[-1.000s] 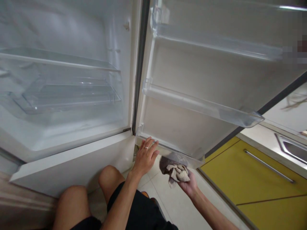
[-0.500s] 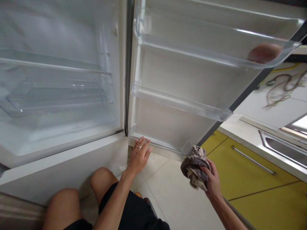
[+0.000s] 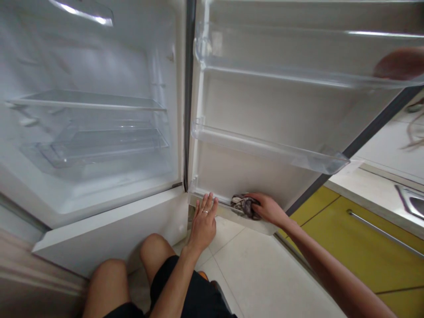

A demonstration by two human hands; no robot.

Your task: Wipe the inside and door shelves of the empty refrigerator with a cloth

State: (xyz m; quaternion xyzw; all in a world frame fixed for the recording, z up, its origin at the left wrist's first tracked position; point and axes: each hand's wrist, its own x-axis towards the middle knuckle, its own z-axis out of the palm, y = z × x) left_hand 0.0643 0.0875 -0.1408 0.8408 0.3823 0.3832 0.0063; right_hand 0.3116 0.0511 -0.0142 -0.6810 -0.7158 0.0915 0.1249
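Observation:
My right hand (image 3: 267, 207) grips a crumpled, dark patterned cloth (image 3: 244, 204) at the lowest shelf of the open refrigerator door (image 3: 258, 106). The cloth appears to lie against the inside of that bottom shelf. Fingers stretched out, my left hand (image 3: 203, 221) rests on the front edge of the same shelf, near the hinge side, with a ring on one finger. Above both hands runs a clear middle door shelf (image 3: 265, 148). My right palm and part of the cloth are hidden.
The fridge interior (image 3: 109, 185) at left holds a glass shelf (image 3: 92, 100) and a clear tray (image 3: 106, 143). A reddish rounded object (image 3: 400, 64) shows behind the upper door shelf. Yellow cabinets (image 3: 334, 229), a counter (image 3: 367, 185) and a sink (image 3: 414, 201) stand to the right.
My right hand has carried the cloth left and up, from beside the door's lower corner onto the bottom shelf. My left hand stays on the shelf edge. The view has shifted left.

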